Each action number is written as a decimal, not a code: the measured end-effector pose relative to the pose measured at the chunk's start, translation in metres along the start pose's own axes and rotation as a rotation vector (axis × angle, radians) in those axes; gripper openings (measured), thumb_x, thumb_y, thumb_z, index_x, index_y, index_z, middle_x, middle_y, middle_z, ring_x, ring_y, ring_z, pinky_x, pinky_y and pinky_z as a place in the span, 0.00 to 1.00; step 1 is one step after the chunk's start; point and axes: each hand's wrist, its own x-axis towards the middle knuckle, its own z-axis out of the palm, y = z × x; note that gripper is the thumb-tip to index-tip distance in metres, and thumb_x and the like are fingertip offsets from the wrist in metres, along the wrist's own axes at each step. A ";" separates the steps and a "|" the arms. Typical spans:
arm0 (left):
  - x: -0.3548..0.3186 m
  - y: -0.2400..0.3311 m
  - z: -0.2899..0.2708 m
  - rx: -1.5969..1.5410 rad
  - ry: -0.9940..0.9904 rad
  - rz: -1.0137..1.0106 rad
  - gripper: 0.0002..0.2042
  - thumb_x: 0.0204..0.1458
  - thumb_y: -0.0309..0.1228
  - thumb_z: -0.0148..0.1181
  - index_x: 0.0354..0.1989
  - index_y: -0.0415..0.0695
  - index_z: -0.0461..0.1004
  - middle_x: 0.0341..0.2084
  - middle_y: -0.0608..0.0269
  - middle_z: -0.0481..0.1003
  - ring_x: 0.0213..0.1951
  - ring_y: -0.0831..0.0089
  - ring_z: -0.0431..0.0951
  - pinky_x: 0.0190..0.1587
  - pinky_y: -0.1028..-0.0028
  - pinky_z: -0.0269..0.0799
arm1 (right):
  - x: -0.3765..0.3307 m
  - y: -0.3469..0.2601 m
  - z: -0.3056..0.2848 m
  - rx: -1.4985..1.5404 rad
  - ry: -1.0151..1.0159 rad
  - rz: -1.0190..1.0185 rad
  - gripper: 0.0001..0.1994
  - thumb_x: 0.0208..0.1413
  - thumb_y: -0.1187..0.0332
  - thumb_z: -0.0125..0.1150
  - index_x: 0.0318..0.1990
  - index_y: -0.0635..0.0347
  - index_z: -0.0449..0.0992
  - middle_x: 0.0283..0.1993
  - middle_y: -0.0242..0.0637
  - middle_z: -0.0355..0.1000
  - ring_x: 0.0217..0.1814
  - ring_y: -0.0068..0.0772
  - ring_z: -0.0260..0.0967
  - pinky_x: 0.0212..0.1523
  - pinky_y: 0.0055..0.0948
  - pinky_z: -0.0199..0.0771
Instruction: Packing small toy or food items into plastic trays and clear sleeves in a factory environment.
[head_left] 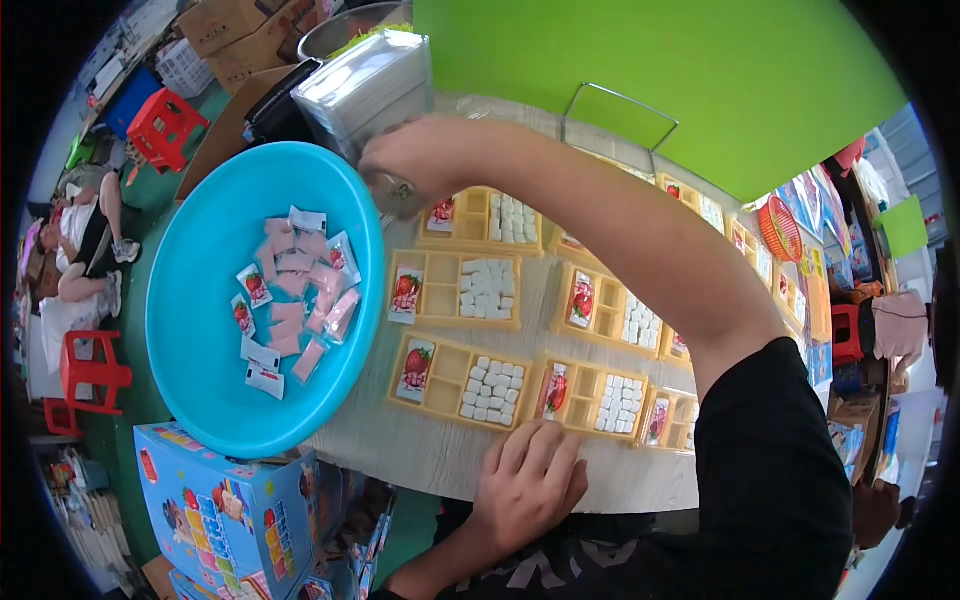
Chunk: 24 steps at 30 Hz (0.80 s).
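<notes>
My right hand [415,165] reaches across to the far left, beside a stack of clear plastic pieces [365,85]. Its fingers are closed on what looks like a clear, shiny plastic packet [398,195], partly hidden under the palm. At the table's near edge my left hand [530,480] rests with loosely bent fingers and holds nothing. Just beyond it lies a yellow tray [580,410] with a strawberry-print sachet and white marshmallow-like pieces. More such trays, including one nearer the basin [430,390], stand in rows, some hidden under my right arm.
A blue basin [180,370] at the left holds several pink and strawberry-print sachets. Below it stands a blue printed carton [220,500]. A green panel [680,70] with a wire stand [600,88] borders the far side. Another person [80,230] sits at the far left near red stools [95,370].
</notes>
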 end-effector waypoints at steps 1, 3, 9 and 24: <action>0.000 0.000 0.000 -0.002 -0.005 -0.001 0.14 0.47 0.34 0.64 0.43 0.47 0.76 0.46 0.63 0.74 0.52 0.60 0.72 0.50 0.63 0.65 | 0.001 0.001 0.000 0.004 0.003 0.023 0.29 0.44 0.60 0.73 0.56 0.56 0.74 0.52 0.38 0.74 0.56 0.43 0.72 0.62 0.40 0.67; 0.000 -0.001 0.000 0.004 -0.002 -0.003 0.15 0.47 0.34 0.64 0.44 0.48 0.76 0.45 0.63 0.74 0.52 0.61 0.72 0.50 0.63 0.65 | 0.001 0.003 0.006 -0.062 0.055 -0.028 0.29 0.43 0.60 0.73 0.55 0.56 0.75 0.51 0.39 0.75 0.56 0.43 0.72 0.60 0.40 0.69; 0.000 0.000 -0.001 0.054 0.013 0.013 0.14 0.49 0.35 0.63 0.43 0.46 0.76 0.44 0.63 0.74 0.51 0.64 0.73 0.51 0.67 0.67 | 0.007 -0.005 0.013 -0.268 0.025 -0.112 0.16 0.45 0.65 0.67 0.43 0.60 0.79 0.42 0.39 0.77 0.47 0.42 0.76 0.49 0.38 0.76; 0.000 0.005 0.003 0.095 0.027 -0.001 0.14 0.47 0.33 0.63 0.43 0.47 0.76 0.43 0.63 0.74 0.49 0.64 0.73 0.48 0.67 0.67 | -0.012 0.015 0.020 -0.519 0.608 -0.372 0.09 0.52 0.66 0.59 0.41 0.51 0.76 0.33 0.30 0.72 0.38 0.31 0.73 0.36 0.29 0.72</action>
